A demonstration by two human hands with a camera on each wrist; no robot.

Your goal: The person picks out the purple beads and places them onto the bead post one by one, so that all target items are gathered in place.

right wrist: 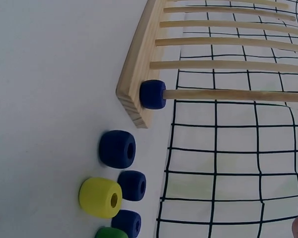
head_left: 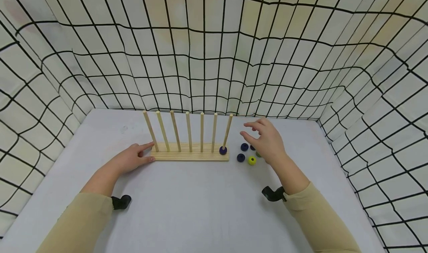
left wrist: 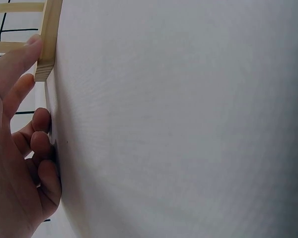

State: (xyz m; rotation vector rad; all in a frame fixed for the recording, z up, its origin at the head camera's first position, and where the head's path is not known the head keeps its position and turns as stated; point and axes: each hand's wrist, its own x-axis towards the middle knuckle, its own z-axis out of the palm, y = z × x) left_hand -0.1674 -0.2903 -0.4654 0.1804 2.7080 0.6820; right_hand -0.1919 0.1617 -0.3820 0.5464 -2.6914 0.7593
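Observation:
A pale wooden peg board (head_left: 190,156) with several upright pegs lies across the middle of the table. My left hand (head_left: 128,159) grips its left end, thumb at the front corner and index finger toward the back; in the left wrist view the thumb (left wrist: 20,57) lies against the base. One dark blue bead (right wrist: 153,94) sits at the bottom of the rightmost peg. Right of the board, my right hand (head_left: 269,143) hovers over loose beads, thumb and index finger apart with nothing between them. These are a yellow bead (right wrist: 100,197), a green bead (right wrist: 111,233) and dark blue beads (right wrist: 117,148).
A white table (head_left: 187,208) carries everything. Black netting (head_left: 204,67) over white panels encloses the back and both sides, close behind the pegs. A dark wrist-worn device (head_left: 122,202) shows at the left cuff, another wrist device (head_left: 272,194) at the right.

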